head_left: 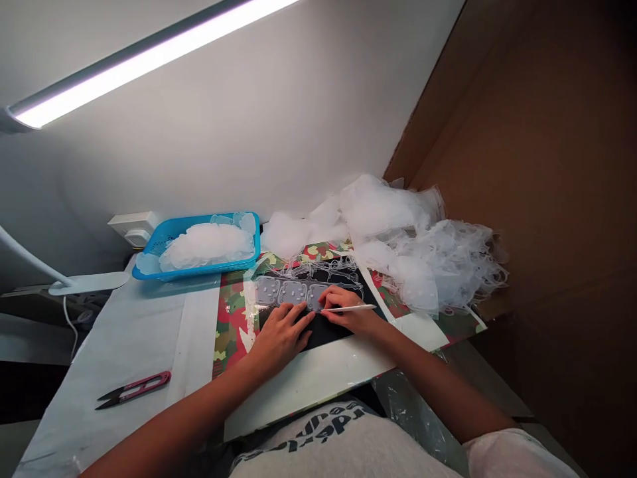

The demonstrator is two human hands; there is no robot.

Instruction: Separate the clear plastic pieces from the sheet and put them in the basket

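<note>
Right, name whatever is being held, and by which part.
The right hand grips the white pen-like tool near its tip. The left hand rests spread, seemingly holding nothing.

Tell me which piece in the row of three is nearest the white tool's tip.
The rightmost piece: the white tool ends at its lower edge; the middle piece and left piece lie farther left.

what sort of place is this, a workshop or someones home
Probably a small handcraft workstation; the view can't settle workshop or home. The signs: a blue plastic basket heaped with translucent white pieces, thread snips, and a slim white pen-like tool in the right hand.
</note>
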